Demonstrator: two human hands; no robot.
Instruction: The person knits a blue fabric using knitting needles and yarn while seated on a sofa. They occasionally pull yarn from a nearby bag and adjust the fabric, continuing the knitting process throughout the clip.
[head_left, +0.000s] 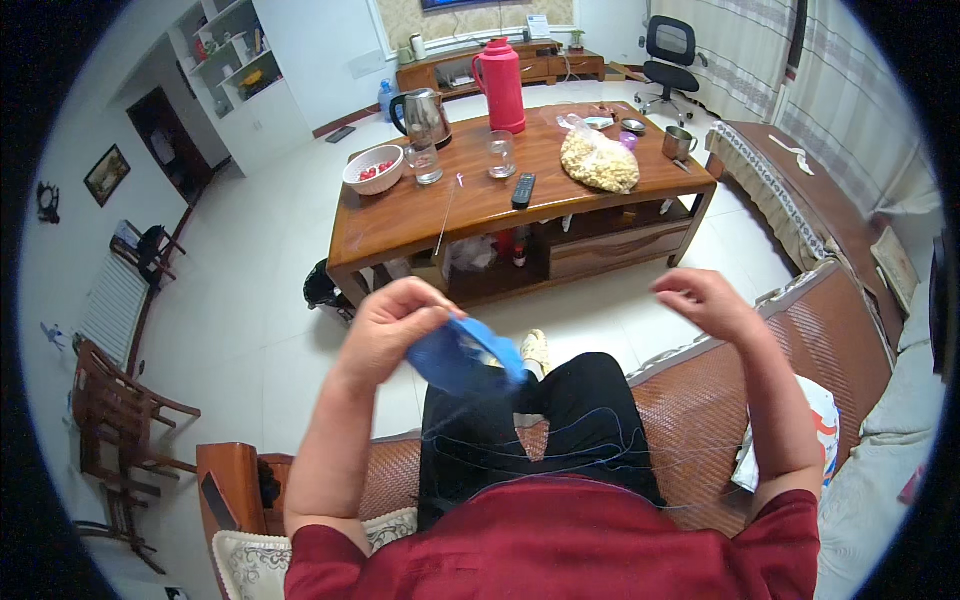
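My left hand (397, 322) pinches the edge of a blue piece (469, 360), fabric or knitting by its look, above my left thigh. The piece is blurred and hangs to the right of the fingers. My right hand (701, 300) is raised at the right, its fingers curled; whether it holds a thin thread between thumb and finger cannot be made out. Thin blue thread (600, 448) lies in loose loops across my black trousers (600, 390) and runs toward the right over the woven seat mat.
Ahead stands a wooden coffee table (457, 199) with a red thermos (502, 86), a steel kettle (427, 112), glasses, a bowl of red fruit (373, 169), a remote control (523, 190) and a bag of puffed snacks (600, 159). A white plastic bag (817, 427) lies on the sofa at right.
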